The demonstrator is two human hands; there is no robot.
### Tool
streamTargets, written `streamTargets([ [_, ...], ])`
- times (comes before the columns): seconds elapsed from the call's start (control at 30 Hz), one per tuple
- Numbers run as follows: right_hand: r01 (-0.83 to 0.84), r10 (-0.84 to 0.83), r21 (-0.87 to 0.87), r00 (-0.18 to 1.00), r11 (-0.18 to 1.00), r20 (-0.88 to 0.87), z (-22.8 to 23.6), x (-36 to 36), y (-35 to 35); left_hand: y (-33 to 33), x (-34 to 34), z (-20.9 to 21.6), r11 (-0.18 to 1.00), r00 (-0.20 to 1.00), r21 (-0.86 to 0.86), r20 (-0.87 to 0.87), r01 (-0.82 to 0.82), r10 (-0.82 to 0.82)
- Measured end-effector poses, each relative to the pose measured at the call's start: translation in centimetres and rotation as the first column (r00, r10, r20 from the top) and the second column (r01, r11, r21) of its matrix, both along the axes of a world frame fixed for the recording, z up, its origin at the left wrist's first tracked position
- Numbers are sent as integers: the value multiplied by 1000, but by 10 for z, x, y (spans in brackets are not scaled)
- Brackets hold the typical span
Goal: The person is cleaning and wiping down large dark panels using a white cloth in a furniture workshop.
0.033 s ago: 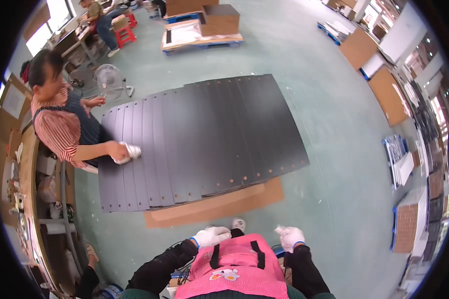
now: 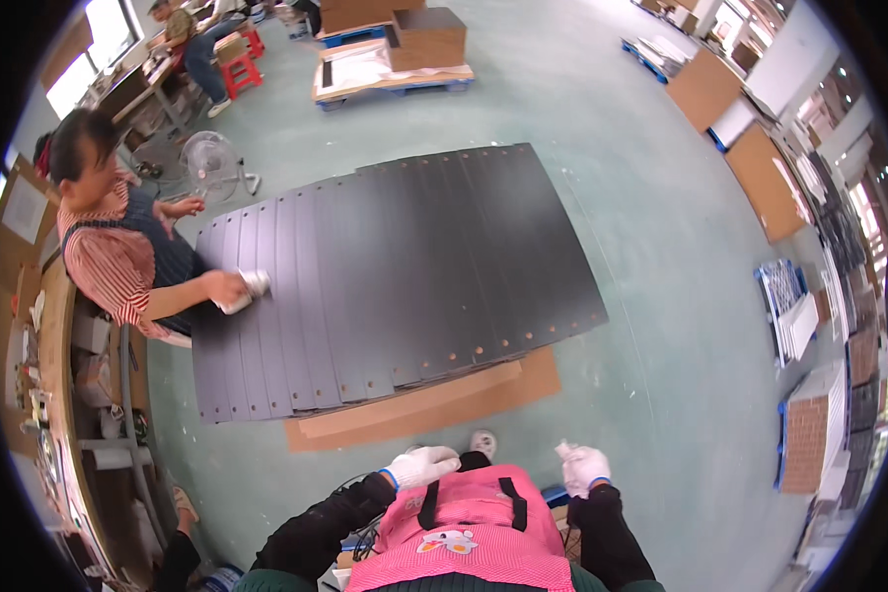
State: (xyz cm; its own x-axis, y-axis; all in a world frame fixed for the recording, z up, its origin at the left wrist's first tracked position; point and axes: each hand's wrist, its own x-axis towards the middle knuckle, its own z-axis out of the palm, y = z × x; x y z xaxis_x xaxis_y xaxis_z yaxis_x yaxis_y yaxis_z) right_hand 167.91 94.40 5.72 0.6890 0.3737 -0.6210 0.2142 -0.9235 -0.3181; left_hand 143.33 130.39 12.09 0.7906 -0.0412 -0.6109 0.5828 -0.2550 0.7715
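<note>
My left hand (image 2: 422,466), in a white glove, is curled up close to the top of my pink apron (image 2: 464,533), and I see nothing in it. My right hand (image 2: 584,466), also in a white glove, is raised beside the apron; a white tip sticks up from it, and I cannot tell whether it is a finger or a cloth. In front of me, several long black panels (image 2: 405,266) with holes along their ends lie overlapped on brown cardboard (image 2: 434,405) on the green floor. Neither hand touches them.
A co-worker (image 2: 109,247) at the left presses a white cloth (image 2: 250,288) on the panels. Behind them stand a floor fan (image 2: 210,158) and a workbench (image 2: 59,395). A pallet with boxes (image 2: 395,59) is at the far side, and stacked boards (image 2: 809,424) are on the right.
</note>
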Motion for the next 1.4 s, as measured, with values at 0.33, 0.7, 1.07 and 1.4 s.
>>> streamTargets([
  [0.33, 838, -360, 400, 268, -370, -894, 57, 129, -159, -107, 188, -17, 980, 978, -57, -96, -189, 183],
  [0.7, 964, 21, 242, 246, -110, -969, 53, 358, -219, -234, 412, -8, 531, 555, -162, -278, -831, 784],
  [1.07, 777, -41, 506, 559, 376, -828, 100, 560, -25, -140, 574, -52, 202, 738, 871, 232, -448, 633],
  [1.4, 864, -162, 207, 311, 460, -936, 50, 770, 49, -90, 612, -42, 242, 512, 928, -68, -282, 857],
])
